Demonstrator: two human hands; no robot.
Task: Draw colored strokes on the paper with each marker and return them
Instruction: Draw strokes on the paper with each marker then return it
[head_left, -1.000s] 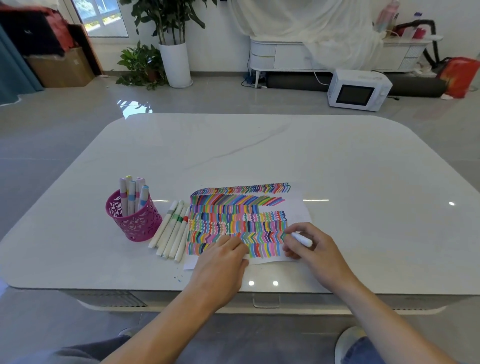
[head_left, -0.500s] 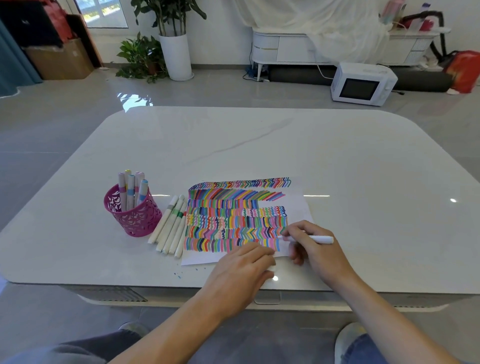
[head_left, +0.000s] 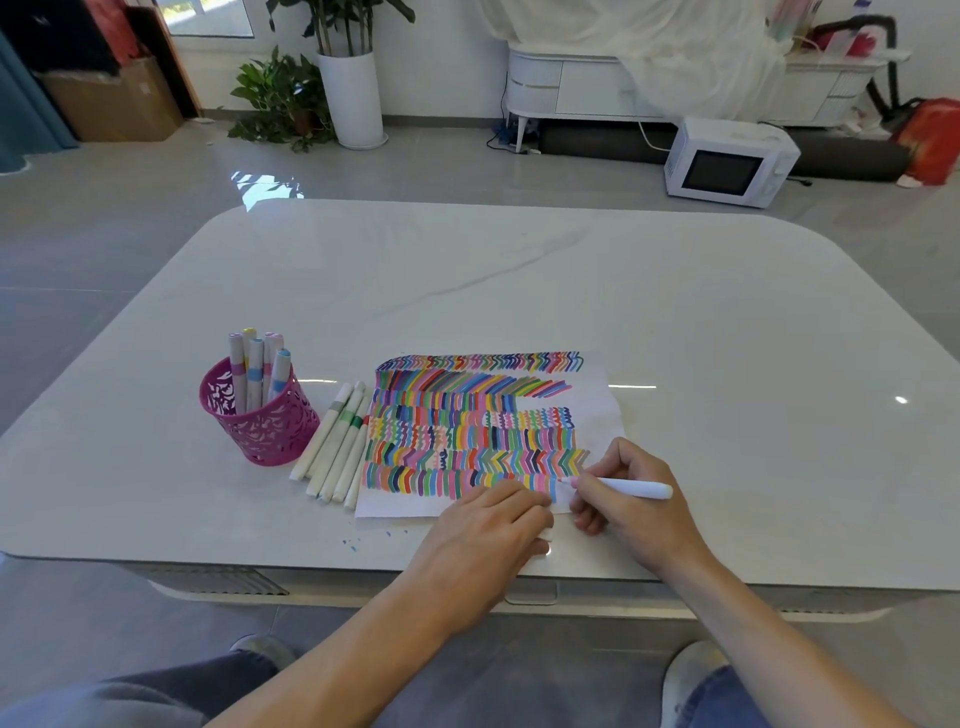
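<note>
The white-barrelled marker (head_left: 631, 488) is pinched near its tip by the right hand (head_left: 636, 519). The tip is set on the bottom row of strokes on the white paper sheet (head_left: 597, 410), and the barrel trails rightward. Just left of those fingers, the sheet is pressed by the left hand (head_left: 488, 530), fingers relaxed. The perforated pink plastic cup (head_left: 260, 428) stands well left of both hands, nearer the left hand.

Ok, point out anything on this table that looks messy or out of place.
Small blue ink specks dot the white table just off the near left corner of the paper; they look like stray marker ink where it does not belong. Otherwise nothing stands out.
</note>
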